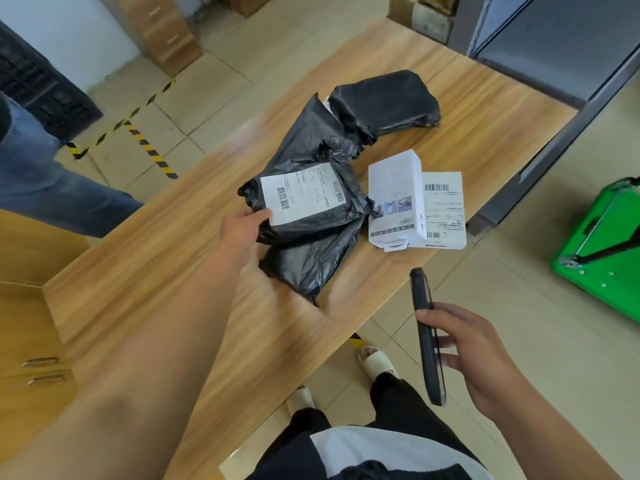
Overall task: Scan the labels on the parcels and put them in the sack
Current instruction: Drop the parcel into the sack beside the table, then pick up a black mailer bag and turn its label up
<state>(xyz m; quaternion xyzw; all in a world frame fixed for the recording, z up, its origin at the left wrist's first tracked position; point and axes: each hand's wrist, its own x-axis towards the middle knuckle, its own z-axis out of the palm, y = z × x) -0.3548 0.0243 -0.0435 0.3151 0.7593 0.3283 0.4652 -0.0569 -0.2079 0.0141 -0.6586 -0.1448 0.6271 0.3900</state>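
On the wood-grain table [138,271], our left hand [244,225] pinches the black plastic-bagged parcel [318,230] label-up; our right hand [478,358], gripping the slim black handheld scanner [427,341], should face its white barcode label [304,199] squarely.

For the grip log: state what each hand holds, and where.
Left hand: labelled parcel, by its left edge. Right hand: black handset, around its lower half.

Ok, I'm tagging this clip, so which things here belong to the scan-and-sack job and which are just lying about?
Job: labelled black parcel, held by the left hand; far black parcel; white box; white labelled box; dark handheld device in the right hand.
Lying about: cardboard boxes; black crate; hazard tape; green frame.
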